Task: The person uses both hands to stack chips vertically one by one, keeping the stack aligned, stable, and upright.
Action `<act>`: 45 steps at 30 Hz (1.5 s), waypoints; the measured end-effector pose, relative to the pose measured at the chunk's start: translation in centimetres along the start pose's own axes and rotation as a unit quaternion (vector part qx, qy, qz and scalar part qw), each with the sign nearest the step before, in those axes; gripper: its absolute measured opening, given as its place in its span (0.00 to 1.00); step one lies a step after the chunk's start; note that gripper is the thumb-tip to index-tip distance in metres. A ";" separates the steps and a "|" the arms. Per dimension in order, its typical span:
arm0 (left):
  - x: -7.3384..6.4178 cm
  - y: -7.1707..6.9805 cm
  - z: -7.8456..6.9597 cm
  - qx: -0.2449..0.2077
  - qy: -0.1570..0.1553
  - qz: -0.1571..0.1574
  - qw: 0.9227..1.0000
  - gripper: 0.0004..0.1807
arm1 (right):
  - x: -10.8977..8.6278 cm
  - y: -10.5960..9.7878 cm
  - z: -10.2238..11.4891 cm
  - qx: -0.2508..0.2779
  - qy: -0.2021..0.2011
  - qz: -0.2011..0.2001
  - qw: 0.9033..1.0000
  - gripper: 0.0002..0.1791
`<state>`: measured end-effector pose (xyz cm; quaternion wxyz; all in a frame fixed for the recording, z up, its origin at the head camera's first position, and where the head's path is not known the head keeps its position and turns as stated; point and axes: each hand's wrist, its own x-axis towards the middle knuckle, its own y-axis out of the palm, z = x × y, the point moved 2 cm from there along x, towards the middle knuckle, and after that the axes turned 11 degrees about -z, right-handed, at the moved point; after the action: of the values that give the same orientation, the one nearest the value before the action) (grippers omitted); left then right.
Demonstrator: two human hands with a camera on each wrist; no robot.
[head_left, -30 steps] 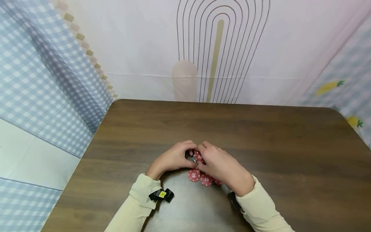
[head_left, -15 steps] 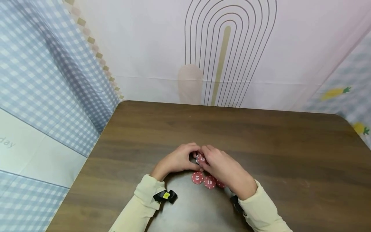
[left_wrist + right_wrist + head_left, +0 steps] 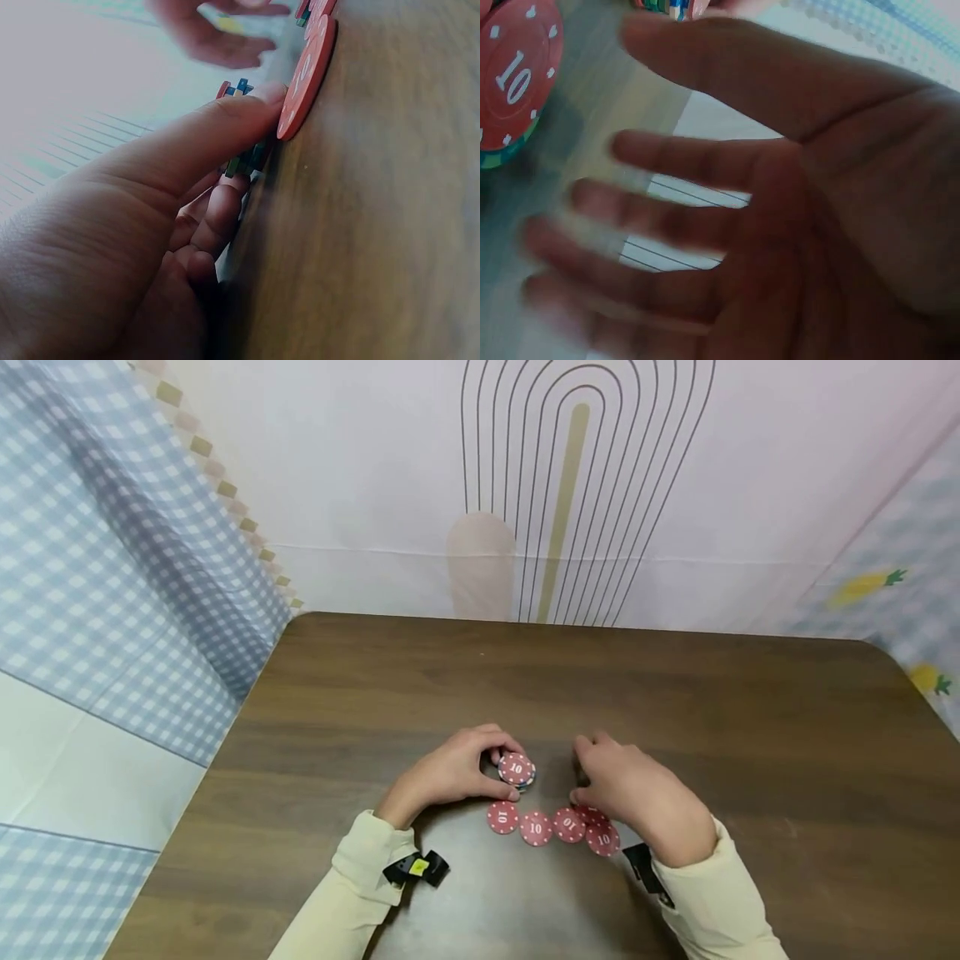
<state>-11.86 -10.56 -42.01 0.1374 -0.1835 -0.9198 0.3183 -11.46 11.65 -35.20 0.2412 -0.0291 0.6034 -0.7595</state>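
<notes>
A short stack of poker chips (image 3: 517, 768) stands near the middle of the table, a red "10" chip on top and blue and green edges below. My left hand (image 3: 453, 770) holds it, thumb on the near side and fingers curled round the far side. In the left wrist view, the left thumb (image 3: 217, 135) partly hides the stack. My right hand (image 3: 639, 789) is off the stack, over the right end of a row of chips. The right wrist view shows its fingers (image 3: 660, 157) spread with nothing between them, beside a red chip (image 3: 517, 71) lying on a green-edged one.
Red "10" chips lie in a row before the hands: one at the left end (image 3: 502, 817), one beside it (image 3: 536, 828), then a cluster (image 3: 569, 825) with overlapping chips. The brown table (image 3: 375, 668) meets a patterned cloth backdrop (image 3: 360, 485) at its far edge.
My right hand has let go of the stack and moved right, uncovering the top chip and more of the red row. The left hand stays at the stack.
</notes>
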 end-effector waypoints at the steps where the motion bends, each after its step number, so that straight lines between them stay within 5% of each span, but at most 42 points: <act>1: 0.0 -0.2 0.0 0.000 0.001 -0.002 1.000 0.23 | 0.0 0.0 0.0 -0.005 0.014 0.014 1.000 0.31; 7: 0.1 -0.4 0.1 0.014 0.006 -0.005 1.000 0.24 | 0.2 0.7 0.5 -0.008 0.048 0.040 0.998 0.38; 13: 0.1 -0.1 0.2 0.017 0.014 -0.003 1.000 0.23 | 0.1 1.4 1.0 -0.010 0.052 0.044 0.998 0.26; 20: -0.6 0.0 0.3 0.017 0.001 -0.004 1.000 0.23 | 0.0 1.8 1.4 -0.015 0.038 0.032 0.999 0.15; 34: -0.2 0.5 0.3 0.014 0.013 -0.009 1.000 0.23 | 0.0 1.6 0.1 0.033 0.013 0.035 0.999 0.21; 40: 0.0 0.5 0.1 0.011 0.015 -0.006 1.000 0.23 | -0.2 0.8 0.4 0.060 -0.077 -0.052 0.994 0.14; 45: -0.3 0.3 0.3 0.018 0.017 -0.009 1.000 0.24 | 0.0 0.5 1.8 0.065 -0.185 -0.181 0.964 0.13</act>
<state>-11.66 -10.58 -42.49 0.1590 -0.1780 -0.9131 0.3305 -10.71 9.98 -35.20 0.2084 -0.2625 0.4822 -0.8094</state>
